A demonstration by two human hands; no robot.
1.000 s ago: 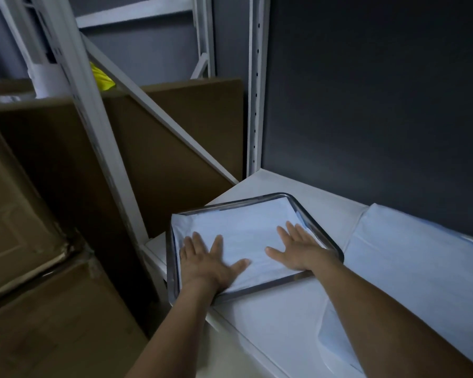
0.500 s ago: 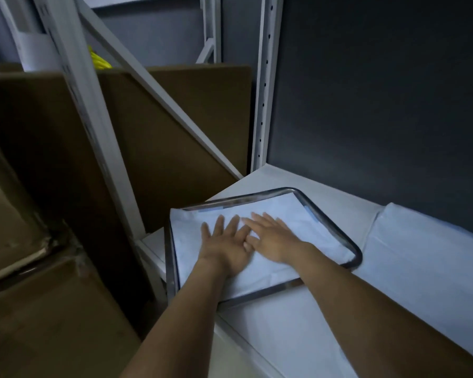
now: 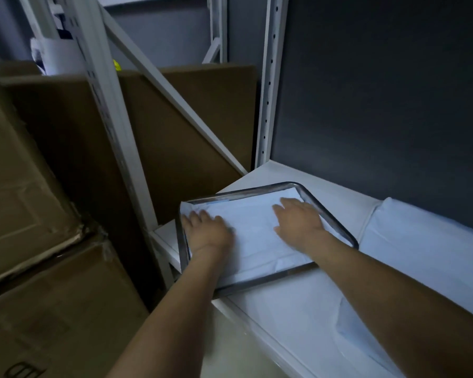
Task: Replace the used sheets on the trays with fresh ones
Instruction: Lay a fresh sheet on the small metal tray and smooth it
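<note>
Nearest to me, left of the tray, a cardboard box [image 3: 52, 309] carries a dark printed mark at its lower corner, cut off by the frame and not readable; I see no other writing. The white shelf [image 3: 284, 312] bears the metal tray [image 3: 257, 282] at its left end, the tray's near-left corner sitting right at the shelf edge. A fresh white sheet [image 3: 253, 238] lies inside the tray. My left hand [image 3: 206, 231] and right hand [image 3: 298, 221] lie palm down on it, well apart, fingers straight, gripping nothing. Right of the tray lies a stack of sheets [image 3: 421, 255]. Behind the tray stand a white rack upright [image 3: 265, 105] and a cardboard panel [image 3: 189, 126]. The paper rides up over the tray's far-left rim, so I judge that uneven pressure could crease or bunch it. Leaning hard on the left side might tip the tray off the shelf.
</note>
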